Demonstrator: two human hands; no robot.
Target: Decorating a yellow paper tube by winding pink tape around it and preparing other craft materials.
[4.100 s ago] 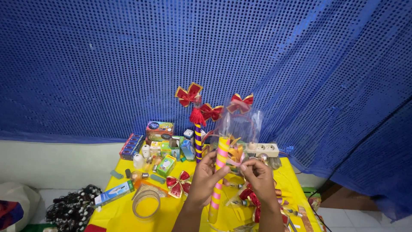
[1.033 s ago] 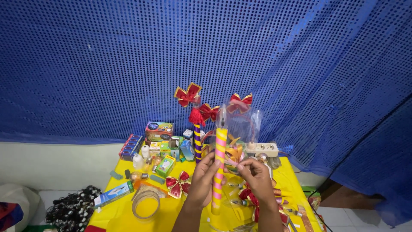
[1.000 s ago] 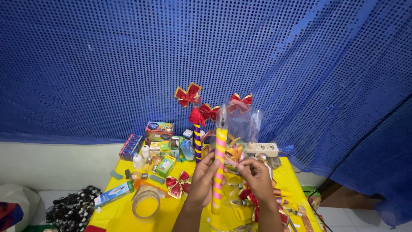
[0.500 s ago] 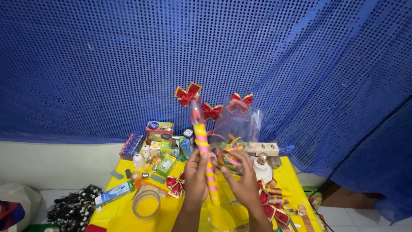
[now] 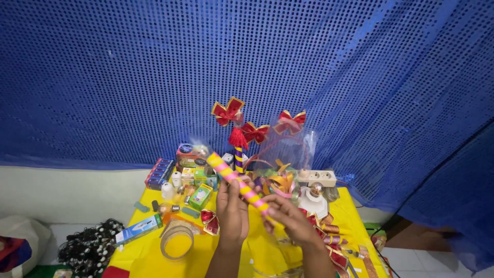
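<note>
I note one striped stick (image 5: 237,181), pink-yellow bands, held above yellow table (image 5: 154,257). Long axis diagonal: upper-left tip to lower-right end. Left hand (image 5: 231,211) fingers closed around mid-shaft from below. Right hand (image 5: 289,218) pinching lower end, so nearer that end. Upper tip free. Count: two hands, one held stick, three red bows (image 5: 256,132) upright behind, one tape roll (image 5: 176,242) left.
</note>
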